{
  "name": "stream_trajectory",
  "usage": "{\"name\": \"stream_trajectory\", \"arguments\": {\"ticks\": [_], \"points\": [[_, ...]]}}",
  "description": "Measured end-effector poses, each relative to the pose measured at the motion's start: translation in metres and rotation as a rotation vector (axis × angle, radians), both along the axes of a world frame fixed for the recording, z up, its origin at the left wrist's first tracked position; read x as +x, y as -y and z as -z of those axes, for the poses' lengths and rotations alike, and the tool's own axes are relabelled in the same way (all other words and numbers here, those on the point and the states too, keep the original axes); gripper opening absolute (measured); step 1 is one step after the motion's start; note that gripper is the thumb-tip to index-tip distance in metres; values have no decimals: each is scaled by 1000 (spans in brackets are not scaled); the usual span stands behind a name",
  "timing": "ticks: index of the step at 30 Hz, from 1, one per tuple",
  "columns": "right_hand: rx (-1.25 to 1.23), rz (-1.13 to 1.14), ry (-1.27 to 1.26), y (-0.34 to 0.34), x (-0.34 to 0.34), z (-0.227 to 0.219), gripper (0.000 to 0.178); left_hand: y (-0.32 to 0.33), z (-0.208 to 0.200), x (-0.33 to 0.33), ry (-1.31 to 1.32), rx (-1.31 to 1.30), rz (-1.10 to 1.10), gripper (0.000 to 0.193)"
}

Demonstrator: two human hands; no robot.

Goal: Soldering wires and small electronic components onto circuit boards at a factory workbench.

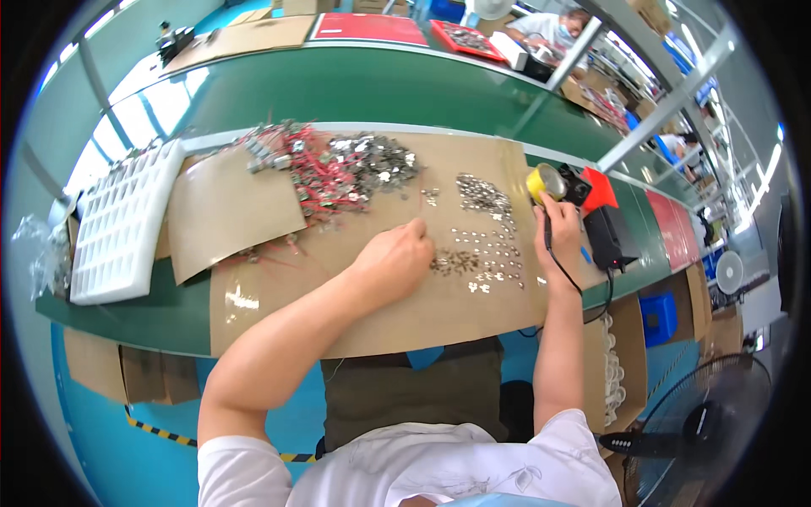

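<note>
My right hand (557, 235) is closed around a soldering iron (547, 226) with a black cord, just in front of a round yellow tin (546, 182). My left hand (395, 260) is closed in a pinch over the brown work board (372, 325); whatever its fingertips hold is too small to make out. By the left fingers lies a scatter of small brownish parts (456, 262). Small shiny metal pieces (494, 245) are spread in rows between my hands, below a denser heap of them (483, 193).
A big pile of red wires and metal parts (329, 173) covers the board's far left. Beside it are a loose cardboard sheet (236, 211) and a white slotted tray (118, 228). A black box (610, 238) and red holder (598, 190) stand right. A fan (701, 431) is lower right.
</note>
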State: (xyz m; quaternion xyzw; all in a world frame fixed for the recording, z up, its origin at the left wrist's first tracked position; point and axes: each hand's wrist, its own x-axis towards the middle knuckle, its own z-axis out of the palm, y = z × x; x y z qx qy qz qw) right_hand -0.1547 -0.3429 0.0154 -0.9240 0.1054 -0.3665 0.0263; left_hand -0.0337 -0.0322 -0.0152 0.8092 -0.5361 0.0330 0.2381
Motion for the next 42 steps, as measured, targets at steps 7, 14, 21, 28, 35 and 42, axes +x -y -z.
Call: {"name": "stream_trajectory", "arguments": {"ticks": [7, 14, 21, 28, 35, 42], "points": [[319, -405, -7, -68, 58, -19, 32, -4, -4, 4, 63, 65, 10, 15], [270, -746, -170, -122, 119, 1, 27, 1, 4, 1, 18, 28, -3, 14], [233, -695, -244, -120, 134, 24, 24, 2, 8, -4, -60, 16, -21, 13], [329, -680, -97, -112, 104, -7, 29, -3, 3, 4, 20, -56, 14, 13], [610, -594, 18, -99, 67, 6, 27, -5, -23, -2, -53, -111, -100, 15], [428, -658, -109, -99, 55, 7, 25, -18, -76, 5, -82, 629, -350, 49]]}}
